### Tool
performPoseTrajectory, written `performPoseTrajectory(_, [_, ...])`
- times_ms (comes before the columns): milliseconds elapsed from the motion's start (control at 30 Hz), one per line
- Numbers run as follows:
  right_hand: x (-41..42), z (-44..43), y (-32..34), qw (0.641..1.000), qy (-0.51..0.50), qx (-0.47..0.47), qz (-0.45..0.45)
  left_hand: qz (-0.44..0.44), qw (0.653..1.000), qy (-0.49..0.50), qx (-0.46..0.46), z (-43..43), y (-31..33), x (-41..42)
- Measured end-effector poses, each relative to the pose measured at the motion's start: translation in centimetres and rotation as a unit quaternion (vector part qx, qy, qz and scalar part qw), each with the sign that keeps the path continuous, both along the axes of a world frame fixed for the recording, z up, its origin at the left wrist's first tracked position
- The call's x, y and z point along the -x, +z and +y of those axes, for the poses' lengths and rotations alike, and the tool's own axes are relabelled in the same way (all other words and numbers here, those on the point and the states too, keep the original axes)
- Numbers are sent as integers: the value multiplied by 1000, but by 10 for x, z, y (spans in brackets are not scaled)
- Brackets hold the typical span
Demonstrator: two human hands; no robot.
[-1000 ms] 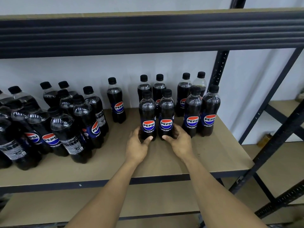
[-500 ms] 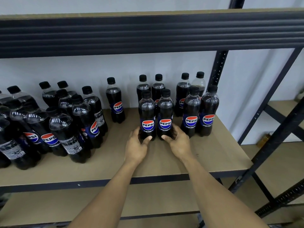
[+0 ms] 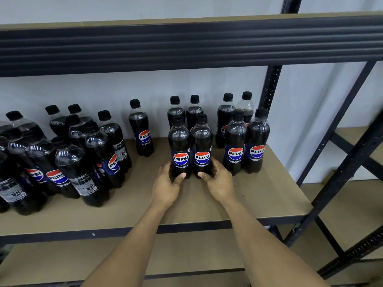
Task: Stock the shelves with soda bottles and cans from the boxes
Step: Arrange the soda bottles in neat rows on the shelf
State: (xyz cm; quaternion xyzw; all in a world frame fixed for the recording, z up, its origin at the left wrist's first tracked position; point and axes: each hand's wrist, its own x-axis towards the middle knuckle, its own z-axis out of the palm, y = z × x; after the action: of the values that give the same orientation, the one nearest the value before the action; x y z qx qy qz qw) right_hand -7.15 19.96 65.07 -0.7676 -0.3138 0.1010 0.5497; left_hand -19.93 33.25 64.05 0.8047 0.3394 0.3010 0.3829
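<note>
Standing upright side by side & touching, near mid-shelf: two small Pepsi Zero Sugar bottles, the left bottle (image 3: 179, 149) & the right bottle (image 3: 202, 147), black caps on, labels facing the camera. The left hand (image 3: 165, 186) wraps the left bottle low down, thumb across the front under the label, fingers curled round its left side, grasping it. The right hand (image 3: 219, 183) does the same on the right bottle: thumb at the front near the base, fingers curled round its right side. Both bases look to sit on the shelf (image 3: 259, 195) board, tho the hands hide part of them.

Directly behind: a back pair (image 3: 175, 110) of same-size bottles, close to the wall (image 3: 103, 90). To the right, near but apart from the held ones: another front pair (image 3: 235, 146), labels forward, w/ two more behind. The rightmost back bottle (image 3: 246, 105) shows a lower fill level than the rest. To the left, a lone bottle (image 3: 141, 129) stands by itself near the wall. Further left: a dense cluster (image 3: 83, 162) of dark bottles, labels turned various ways, running out of frame.

Above, the dark ribbed beam (image 3: 186, 44) of the upper shelf; a black perforated post (image 3: 270, 85) at the rear right; a lower shelf (image 3: 62, 264) below.
</note>
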Motion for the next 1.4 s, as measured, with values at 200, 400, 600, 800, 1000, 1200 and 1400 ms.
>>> performPoseTrajectory(200, [5,-3,0,999,-28,24,-7,45,998,-3,-38,-8,3,8])
performPoseTrajectory(400, [35,-29,-3,968,-17,193,-160,202,967,22,-152,-24,-12,58])
performPoseTrajectory(600, [60,-29,1,896,137,293,-305,175,969,51,-166,-34,-12,118])
performPoseTrajectory(800, [95,9,1,888,194,274,-313,26,982,177,-67,-8,4,167])
performPoseTrajectory(1000, [135,53,10,939,182,201,-213,-87,963,252,28,53,13,203])
performPoseTrajectory(1200, [163,119,30,990,114,68,-45,-80,991,100,43,91,6,213])
performPoseTrajectory(1400, [180,170,30,994,104,24,-21,-80,993,89,-10,94,1,241])
